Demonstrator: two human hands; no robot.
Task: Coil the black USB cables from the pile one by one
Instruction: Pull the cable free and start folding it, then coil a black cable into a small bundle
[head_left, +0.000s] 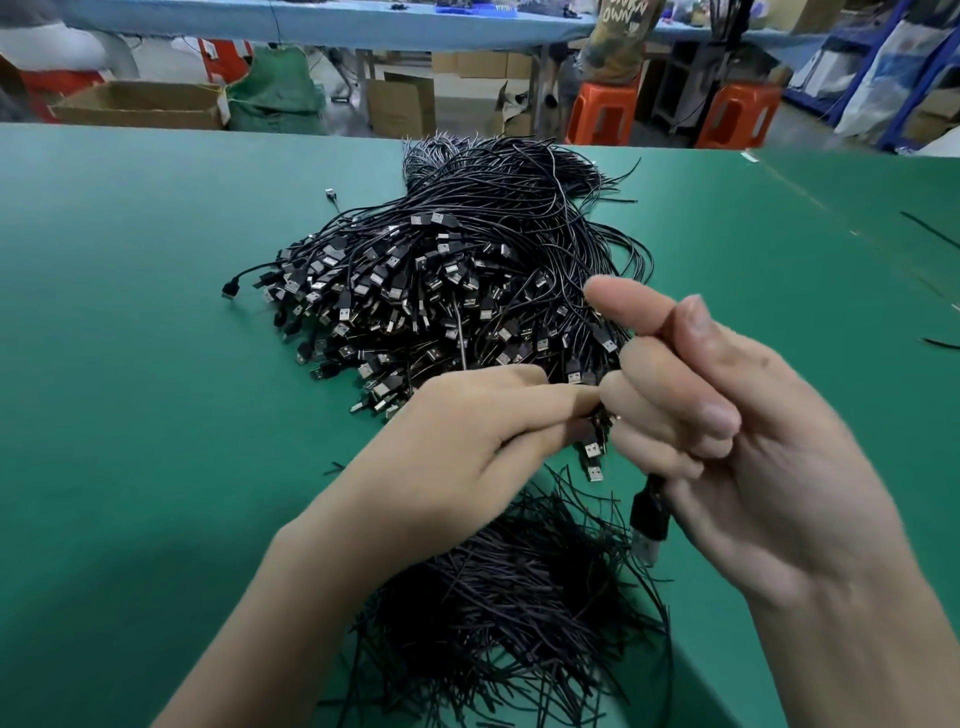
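A smooth green table (130, 312) fills most of the view. On its middle lies the big pile (441, 291) of thin black USB cables, a glossy tangle with flat, metal-tipped plugs crowded at its near side and loose strands fanning out behind. A second heap (519, 597) of bristly black wire ends lies closer in, partly hidden by both forearms. Above it the right hand (753, 457) curls its fingers round one cable (655, 486), and its blocky plug (649, 519) hangs below the palm. The left hand (457, 452) pinches the same cable with narrow fingers, touching the right fingers. Beyond the table stand cardboard boxes (140, 104) and orange stools (602, 111).
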